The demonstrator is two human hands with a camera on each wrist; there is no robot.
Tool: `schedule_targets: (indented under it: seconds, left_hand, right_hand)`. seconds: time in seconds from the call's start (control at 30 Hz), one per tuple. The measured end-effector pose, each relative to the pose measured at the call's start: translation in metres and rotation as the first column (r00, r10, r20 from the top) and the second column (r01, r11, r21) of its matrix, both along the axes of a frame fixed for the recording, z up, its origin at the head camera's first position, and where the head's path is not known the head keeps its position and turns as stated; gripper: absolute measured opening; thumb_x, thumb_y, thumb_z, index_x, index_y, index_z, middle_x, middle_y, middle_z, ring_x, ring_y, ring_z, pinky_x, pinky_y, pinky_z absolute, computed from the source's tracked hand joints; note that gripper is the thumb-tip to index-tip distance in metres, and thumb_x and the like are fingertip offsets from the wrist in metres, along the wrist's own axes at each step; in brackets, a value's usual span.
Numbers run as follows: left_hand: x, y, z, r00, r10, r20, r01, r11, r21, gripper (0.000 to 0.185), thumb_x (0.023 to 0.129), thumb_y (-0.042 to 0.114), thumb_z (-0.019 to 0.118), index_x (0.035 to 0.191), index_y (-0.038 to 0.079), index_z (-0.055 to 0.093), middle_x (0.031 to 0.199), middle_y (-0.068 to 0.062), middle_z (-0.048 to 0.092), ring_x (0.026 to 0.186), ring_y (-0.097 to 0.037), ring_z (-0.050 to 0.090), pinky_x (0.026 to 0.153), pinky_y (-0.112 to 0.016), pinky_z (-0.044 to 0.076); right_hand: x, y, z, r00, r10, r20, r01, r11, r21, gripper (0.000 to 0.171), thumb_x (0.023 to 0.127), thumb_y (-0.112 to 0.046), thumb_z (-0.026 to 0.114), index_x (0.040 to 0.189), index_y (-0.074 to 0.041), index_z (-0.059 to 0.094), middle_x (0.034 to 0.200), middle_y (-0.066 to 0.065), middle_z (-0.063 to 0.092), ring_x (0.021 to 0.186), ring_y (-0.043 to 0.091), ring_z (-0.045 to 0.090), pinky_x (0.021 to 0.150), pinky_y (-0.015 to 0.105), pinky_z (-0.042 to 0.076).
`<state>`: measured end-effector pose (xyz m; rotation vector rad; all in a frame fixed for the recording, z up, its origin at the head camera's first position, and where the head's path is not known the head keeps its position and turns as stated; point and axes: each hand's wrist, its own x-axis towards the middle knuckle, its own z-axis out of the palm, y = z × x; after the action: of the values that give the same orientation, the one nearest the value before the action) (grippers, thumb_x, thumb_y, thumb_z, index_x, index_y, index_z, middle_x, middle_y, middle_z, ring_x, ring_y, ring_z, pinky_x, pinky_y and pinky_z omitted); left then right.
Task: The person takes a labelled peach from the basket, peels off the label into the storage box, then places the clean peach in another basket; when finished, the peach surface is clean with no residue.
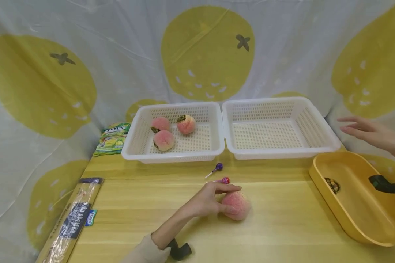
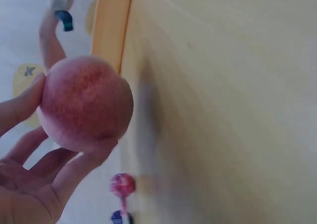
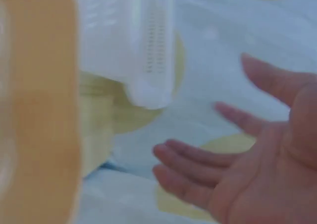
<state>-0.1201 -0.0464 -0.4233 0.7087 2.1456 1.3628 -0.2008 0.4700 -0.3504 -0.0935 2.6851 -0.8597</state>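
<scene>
Gripped peach (image 1: 238, 204) at five o'clock in left hand (image 1: 211, 201), probably light, soft-skinned, best cupped midway, with right hand (image 1: 373, 134) splayed wide.

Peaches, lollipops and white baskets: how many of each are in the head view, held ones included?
Peaches: 4 (1 in the left hand, 3 in one basket)
Lollipops: 2
White baskets: 2
Total: 8
</scene>
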Motion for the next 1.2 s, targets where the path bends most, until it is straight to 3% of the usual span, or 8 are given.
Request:
schedule_targets:
  seconds: [0.13, 0.27, 0.37, 0.53, 0.87, 1.0, 1.1, 1.2]
  left_hand:
    - [-0.015, 0.002, 0.025, 0.995, -0.081, -0.054, 0.086, 0.992, 0.092, 0.056, 0.086, 0.006, 0.084, 0.139, 0.01, 0.066, 0.145, -0.003, 0.065, 0.134, -0.018, 0.06, 0.113, -0.032, 0.048]
    - [-0.047, 0.012, 0.059, 0.994, -0.005, -0.11, 0.029, 0.974, 0.223, 0.057, 0.088, 0.007, 0.081, 0.143, 0.012, 0.063, 0.151, -0.005, 0.059, 0.133, -0.018, 0.061, 0.105, -0.032, 0.054]
    - [-0.082, 0.024, 0.075, 0.979, 0.102, -0.177, -0.05, 0.961, 0.273, 0.056, 0.09, 0.009, 0.08, 0.144, 0.014, 0.063, 0.152, -0.003, 0.059, 0.14, -0.018, 0.055, 0.109, -0.034, 0.052]
    - [-0.136, 0.048, 0.069, 0.956, 0.159, -0.248, -0.109, 0.973, 0.203, 0.056, 0.091, 0.01, 0.079, 0.144, 0.011, 0.062, 0.151, -0.006, 0.06, 0.147, -0.023, 0.049, 0.115, -0.037, 0.048]
    - [-0.164, 0.097, 0.046, 0.966, -0.018, -0.257, -0.013, 0.993, -0.12, 0.055, 0.093, 0.001, 0.074, 0.146, 0.004, 0.058, 0.154, -0.012, 0.056, 0.129, -0.024, 0.062, 0.093, -0.021, 0.056]
    - [-0.161, 0.11, 0.041, 0.962, -0.083, -0.26, 0.019, 0.971, -0.239, 0.053, 0.094, 0.004, 0.074, 0.144, 0.003, 0.059, 0.153, -0.011, 0.057, 0.137, -0.023, 0.055, 0.109, -0.024, 0.048]
    - [-0.159, 0.115, 0.038, 0.963, -0.086, -0.256, 0.008, 0.956, -0.292, 0.052, 0.093, 0.009, 0.077, 0.142, 0.005, 0.061, 0.153, -0.009, 0.057, 0.144, -0.022, 0.048, 0.116, -0.026, 0.042]
    - [-0.158, 0.115, 0.037, 0.974, -0.036, -0.225, -0.03, 0.959, -0.282, 0.052, 0.09, 0.008, 0.08, 0.14, 0.008, 0.064, 0.152, -0.009, 0.058, 0.132, -0.026, 0.059, 0.094, -0.02, 0.051]
  right_hand:
    - [-0.023, -0.003, -0.018, 0.991, 0.099, 0.086, -0.085, 0.985, -0.153, 0.074, 0.114, -0.037, 0.033, 0.16, -0.034, -0.026, 0.164, 0.042, 0.008, 0.133, 0.019, 0.053, 0.1, 0.053, 0.049]
    - [-0.035, 0.002, -0.036, 0.963, 0.202, 0.178, -0.131, 0.93, -0.344, 0.066, 0.116, -0.031, 0.023, 0.16, -0.036, -0.026, 0.175, 0.004, -0.002, 0.115, -0.015, 0.055, 0.09, 0.027, 0.056]
    - [-0.039, 0.007, -0.045, 0.952, 0.258, 0.165, -0.151, 0.865, -0.479, 0.063, 0.116, -0.024, 0.02, 0.162, -0.034, -0.022, 0.16, -0.032, 0.021, 0.117, -0.012, 0.059, 0.088, 0.023, 0.058]
    - [-0.043, 0.011, -0.053, 0.955, 0.249, 0.162, -0.094, 0.77, -0.631, 0.063, 0.115, -0.014, 0.022, 0.163, -0.037, -0.012, 0.132, -0.037, 0.055, 0.113, 0.0, 0.068, 0.084, 0.032, 0.062]
    - [-0.046, 0.008, -0.056, 0.974, 0.111, 0.196, 0.014, 0.836, -0.548, 0.064, 0.115, -0.018, 0.027, 0.163, -0.038, -0.01, 0.123, -0.039, 0.057, 0.104, 0.002, 0.07, 0.078, 0.032, 0.062]
    - [-0.045, 0.01, -0.056, 0.975, 0.109, 0.195, 0.01, 0.849, -0.528, 0.064, 0.115, -0.018, 0.026, 0.163, -0.038, -0.011, 0.123, -0.037, 0.058, 0.103, 0.004, 0.071, 0.077, 0.032, 0.062]
    - [-0.044, 0.01, -0.056, 0.976, 0.116, 0.186, -0.003, 0.855, -0.518, 0.063, 0.115, -0.019, 0.026, 0.163, -0.039, -0.01, 0.123, -0.037, 0.059, 0.103, 0.004, 0.071, 0.077, 0.032, 0.061]
    - [-0.045, 0.01, -0.054, 0.978, 0.14, 0.156, -0.046, 0.869, -0.493, 0.063, 0.116, -0.021, 0.027, 0.163, -0.038, -0.01, 0.124, -0.04, 0.056, 0.102, 0.003, 0.07, 0.077, 0.029, 0.06]
